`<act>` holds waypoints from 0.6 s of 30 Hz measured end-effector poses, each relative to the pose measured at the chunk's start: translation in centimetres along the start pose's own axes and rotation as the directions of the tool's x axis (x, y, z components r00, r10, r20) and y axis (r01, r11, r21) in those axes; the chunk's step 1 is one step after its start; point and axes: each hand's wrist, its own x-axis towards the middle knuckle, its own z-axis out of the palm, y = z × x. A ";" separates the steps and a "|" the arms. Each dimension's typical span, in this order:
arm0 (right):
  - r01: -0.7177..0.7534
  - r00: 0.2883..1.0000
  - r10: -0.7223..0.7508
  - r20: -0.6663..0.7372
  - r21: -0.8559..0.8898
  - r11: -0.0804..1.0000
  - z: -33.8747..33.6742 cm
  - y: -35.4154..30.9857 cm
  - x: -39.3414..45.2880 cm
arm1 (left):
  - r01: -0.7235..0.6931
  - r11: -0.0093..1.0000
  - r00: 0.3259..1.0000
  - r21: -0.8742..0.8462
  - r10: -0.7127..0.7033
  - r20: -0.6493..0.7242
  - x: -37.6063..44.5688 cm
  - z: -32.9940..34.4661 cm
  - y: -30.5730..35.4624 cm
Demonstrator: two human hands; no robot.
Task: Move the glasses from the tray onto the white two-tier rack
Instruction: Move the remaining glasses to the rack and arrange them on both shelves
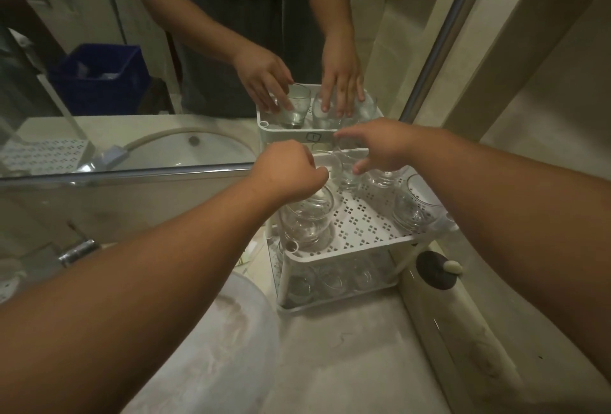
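While the left hand is curled down over a glass at the left edge of the white rack's top tier, that glass is held upright directly beneath it. Further right, the right hand is spread, fingers loosely bent round a far glass against the mirror; a firm grip cannot be confirmed. More glasses are seen on the lower tier.

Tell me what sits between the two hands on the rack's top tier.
In the head view, a clear glass stands at the back of the top tier, between the left hand and the right hand.
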 end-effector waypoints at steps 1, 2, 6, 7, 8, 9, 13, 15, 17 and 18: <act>-0.004 1.000 0.004 0.001 -0.001 1.000 -0.2 0.0 0.3 | -0.003 1.000 1.000 -0.004 0.003 0.005 0.0 0.0 0.1; -0.009 1.000 0.009 0.002 0.000 1.000 -0.3 0.0 0.6 | -0.007 1.000 1.000 -0.007 0.007 0.016 -0.1 -0.1 0.2; -0.011 1.000 0.011 0.011 -0.005 1.000 -0.8 -0.2 1.2 | -0.036 0.999 0.998 0.008 0.035 0.057 -0.4 0.0 1.2; -0.010 1.000 0.010 0.016 -0.005 1.000 -0.9 -0.3 1.3 | -0.045 0.999 0.997 0.016 0.044 0.059 -0.5 0.2 1.5; -0.011 1.000 0.011 0.022 -0.004 1.000 -1.0 -0.3 1.3 | -0.058 0.998 0.997 0.026 0.056 0.061 -0.6 0.3 1.8; -0.014 0.999 0.014 0.031 0.001 1.000 -1.1 -0.3 1.3 | -0.074 0.997 0.995 0.037 0.071 0.068 -0.6 0.4 2.2; -0.031 0.999 0.030 0.033 0.024 0.999 -1.4 -0.5 1.4 | -0.133 0.986 0.987 0.099 0.124 0.098 -0.8 1.0 3.3; -0.035 0.999 0.035 0.013 0.010 0.999 -1.2 -1.0 1.5 | -0.159 0.979 0.985 0.129 0.149 0.087 -1.1 1.2 3.5; -0.037 0.999 0.036 -0.013 -0.006 0.999 -0.9 -1.5 1.7 | -0.180 0.975 0.982 0.131 0.170 0.085 -1.3 1.2 3.5; -0.036 0.999 0.036 -0.023 -0.006 0.999 -0.8 -1.7 1.8 | -0.182 0.977 0.982 0.115 0.173 0.082 -1.4 1.1 3.3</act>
